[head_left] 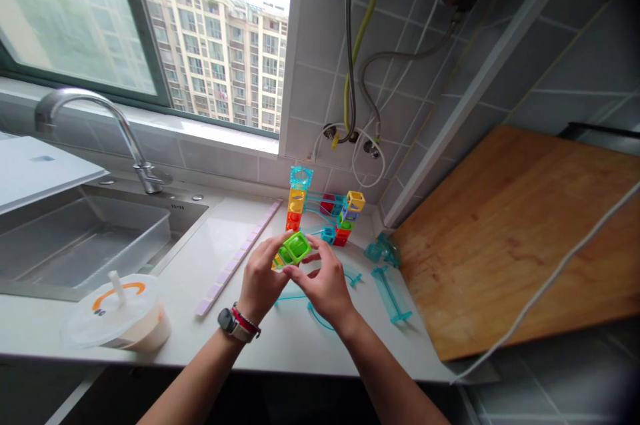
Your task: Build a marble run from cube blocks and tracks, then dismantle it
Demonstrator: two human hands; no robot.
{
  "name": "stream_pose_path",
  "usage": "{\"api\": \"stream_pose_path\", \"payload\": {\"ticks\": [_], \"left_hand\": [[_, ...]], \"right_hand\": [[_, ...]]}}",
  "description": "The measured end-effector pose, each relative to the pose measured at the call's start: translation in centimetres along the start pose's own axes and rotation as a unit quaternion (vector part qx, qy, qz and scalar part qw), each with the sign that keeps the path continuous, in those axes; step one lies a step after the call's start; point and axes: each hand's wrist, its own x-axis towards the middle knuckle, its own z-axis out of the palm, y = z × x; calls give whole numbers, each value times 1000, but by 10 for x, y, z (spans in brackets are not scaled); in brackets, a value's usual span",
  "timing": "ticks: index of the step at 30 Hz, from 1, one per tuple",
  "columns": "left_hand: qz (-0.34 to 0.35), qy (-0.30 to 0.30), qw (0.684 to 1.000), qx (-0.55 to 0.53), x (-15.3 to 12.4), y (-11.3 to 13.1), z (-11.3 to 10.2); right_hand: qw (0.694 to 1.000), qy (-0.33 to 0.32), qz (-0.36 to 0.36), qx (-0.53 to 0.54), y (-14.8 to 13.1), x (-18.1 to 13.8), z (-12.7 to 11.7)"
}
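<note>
Nearest the camera, both forearms reach up from the bottom edge over the white counter (300, 338), the left one wearing a watch (227, 320) and a red band at the wrist. The left hand (260, 281) and the right hand (325, 285) meet above the counter, each closed with its fingertips on a green block (295, 248); a yellow piece seems to sit under it on the left side, though the fingers hide most of it. The block is held clear of the counter, tilted slightly, with the left thumb at its near edge and the right fingers curled over its far right side. Beneath the hands lie thin clear blue track pieces (393, 291), some curved, some straight. A lidded drink cup (120, 311) with a straw stands at the counter's near left edge, well apart from the hands. Further back stands a marble-run tower (325, 215) of coloured blocks, just beyond the held block. The grip looks like a pinch on slick plastic, so the block could slip and drop onto the loose tracks; a push made while fitting parts could also carry the hands forward and nudge the tower, which looks top-heavy. To the left is the sink (90, 245) with its tap (90, 125), to the right a wooden board (525, 245).
</note>
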Motion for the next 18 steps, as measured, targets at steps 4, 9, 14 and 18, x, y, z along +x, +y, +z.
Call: {"api": "stream_pose_path", "payload": {"ticks": [4,9,14,18], "left_hand": [[33,16,993,110,1,12,-1],[36,-82,994,67,-5,-1,-8],[-61,-109,990,69,-16,-45,-15],[-84,-165,976,111,-13,-87,-9]], "right_hand": [[997,65,18,47,0,4,21],[992,-19,37,116,18,3,9],[966,46,112,228,22,23,-23],[904,4,186,384,24,38,-39]]}}
